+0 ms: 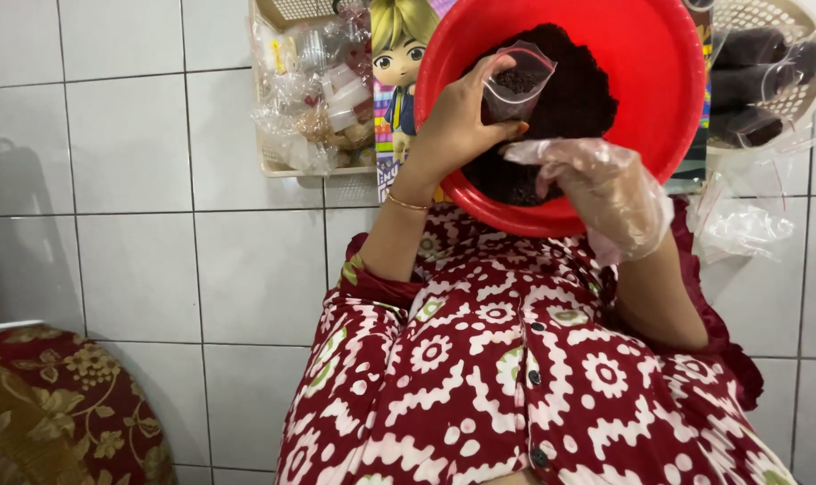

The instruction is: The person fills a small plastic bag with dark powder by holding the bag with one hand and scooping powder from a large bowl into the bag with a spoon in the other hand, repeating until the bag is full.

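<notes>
A red plastic bowl (646, 54) rests on the white tiled floor in front of my lap, holding a heap of dark crumbly stuff (583, 94). My left hand (457, 121), with a thin gold bangle at the wrist, holds a small clear plastic bag (517, 83) open over the bowl; some of the dark stuff lies inside the bag. My right hand (596, 180) wears a loose clear plastic glove and hovers just below the bag at the bowl's near rim, fingers curled toward the heap. Whether it holds any of the dark stuff is hidden.
A cream basket (304, 99) of clear packets lies left of the bowl, beside a colourful box with a cartoon figure (394, 63). Another basket (763, 67) at right holds dark filled bags. Loose clear bags (740, 224) lie nearby. A red-gold patterned cushion (57, 413) sits at lower left.
</notes>
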